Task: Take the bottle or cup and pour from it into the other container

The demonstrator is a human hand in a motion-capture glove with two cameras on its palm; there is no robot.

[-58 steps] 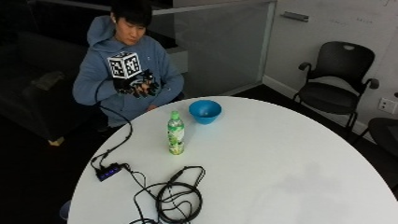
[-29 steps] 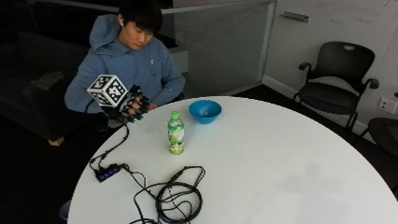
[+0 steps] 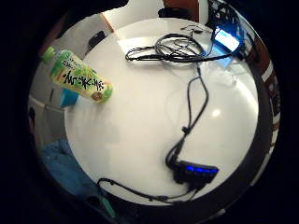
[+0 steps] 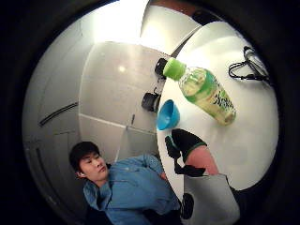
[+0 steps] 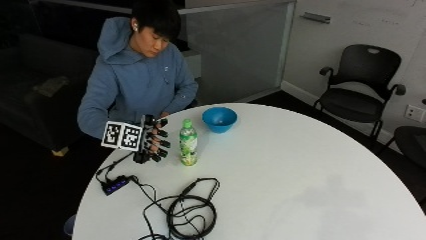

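Task barely begun: nothing lifted, nothing poured. Landmark is the bottle [image 5: 188,143], upright on the table [image 5: 319,170], green cap on, apparently still sealed.

Left to right, outside view:
- USB hub [image 5: 114,185] near the table edge, well left of the bottle and nearer the camera.
- Right hand [image 5: 152,141] just left of the bottle, fingers spread and only slightly bent, holding nothing. Fingertips near the label; cannot tell if touching.
- Bottle, as above.
- Cable coil [image 5: 190,212] in front of the bottle, apart from it.
- Bowl [image 5: 219,119] just right of and behind the bottle, empty as far as shows.

Left to do: grasp, uncap probably, lift, tilt over the bowl. Nothing stands between bottle and bowl; cables lie off the likely path.
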